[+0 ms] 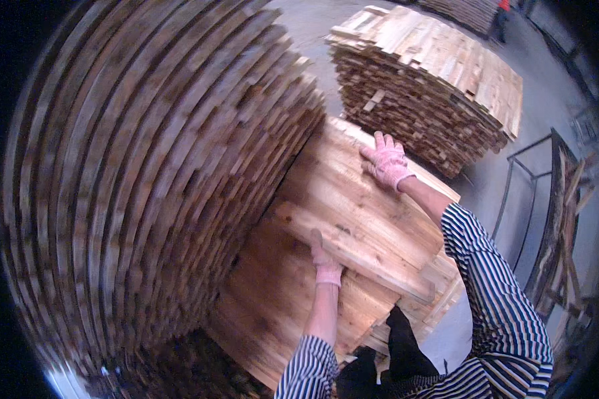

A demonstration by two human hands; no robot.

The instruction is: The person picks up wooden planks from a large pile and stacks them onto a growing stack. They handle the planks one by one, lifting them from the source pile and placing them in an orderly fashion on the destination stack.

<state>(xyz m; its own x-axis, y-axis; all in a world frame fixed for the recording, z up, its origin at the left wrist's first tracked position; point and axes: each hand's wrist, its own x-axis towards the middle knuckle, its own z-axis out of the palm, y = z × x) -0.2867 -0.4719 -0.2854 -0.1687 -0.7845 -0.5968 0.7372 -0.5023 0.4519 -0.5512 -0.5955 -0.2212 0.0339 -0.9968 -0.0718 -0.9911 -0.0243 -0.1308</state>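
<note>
Pale wooden boards (373, 219) lie side by side in front of me, forming a layer on top of a low stack. My left hand (326, 263), in a pink glove, is at the near edge of this layer. Its thumb rests over the edge board (379, 269), and the other fingers are hidden, seemingly beneath it. My right hand (386, 159), also in a pink glove, lies on the far side of the layer with its fingers spread. More boards (273, 299) show below the raised near edge.
A tall stack of boards (160, 166) rises close on the left. Beyond my right hand stands another board stack (419, 100). A dark metal frame (552, 219) holding rough wood strips is at the right. A person (501, 20) stands far off at the upper right.
</note>
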